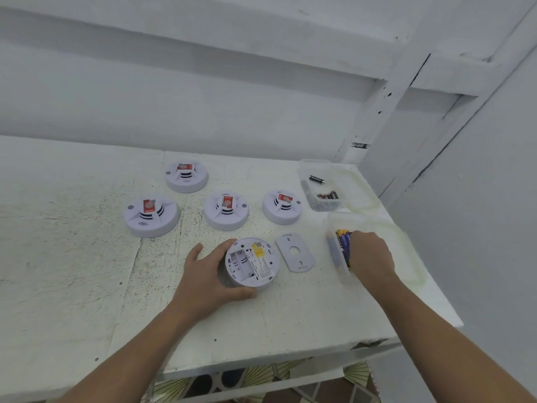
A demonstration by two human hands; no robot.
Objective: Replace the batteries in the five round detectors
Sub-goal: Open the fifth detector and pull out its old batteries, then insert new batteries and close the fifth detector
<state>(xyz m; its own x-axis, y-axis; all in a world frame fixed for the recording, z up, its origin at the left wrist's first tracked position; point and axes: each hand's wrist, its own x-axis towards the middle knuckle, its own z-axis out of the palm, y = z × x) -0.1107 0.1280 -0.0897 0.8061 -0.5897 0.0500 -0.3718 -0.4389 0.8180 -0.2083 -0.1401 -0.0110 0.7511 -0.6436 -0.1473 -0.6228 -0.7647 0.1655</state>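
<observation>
A white round detector lies upside down near the table's front, its battery bay open and bare. My left hand grips its left side and rim. Its white cover plate lies just to the right. My right hand reaches into a clear plastic box of blue and yellow batteries; its fingertips are hidden inside, so a grip cannot be seen. Several more detectors stand face up behind: one at far left, one at the back, one in the middle, one at right.
A second clear box at the back right holds dark batteries. Two box lids lie along the right side. The white table ends at a front edge near my forearms and a right edge by the wall.
</observation>
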